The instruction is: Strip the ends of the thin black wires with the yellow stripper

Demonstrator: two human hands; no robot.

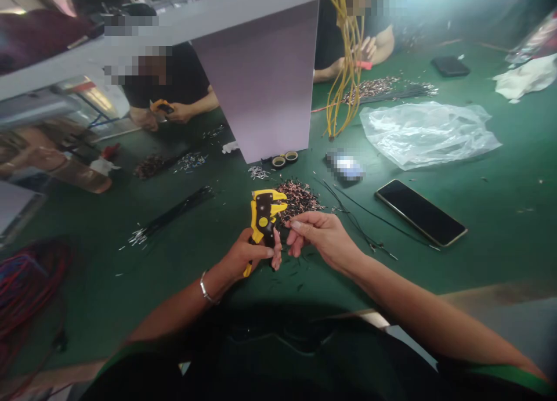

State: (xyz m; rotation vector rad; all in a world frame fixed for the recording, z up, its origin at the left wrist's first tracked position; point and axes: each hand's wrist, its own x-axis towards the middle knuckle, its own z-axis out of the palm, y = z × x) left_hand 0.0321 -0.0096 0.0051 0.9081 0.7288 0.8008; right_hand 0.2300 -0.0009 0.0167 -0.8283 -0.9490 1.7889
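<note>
Forearms reach up from the bottom of the view, a silver bangle (204, 289) on the left wrist. The left hand (243, 256) is closed around a yellow-and-black wire stripper (263, 218), its long axis nearly upright in view, jaws pointing away over the green surface (100, 296) towards a heap of cut wires (298, 199). The right hand (319, 235), just beside the jaws, pinches its fingertips (292, 224) together; whether they hold a wire cannot be told.
</note>
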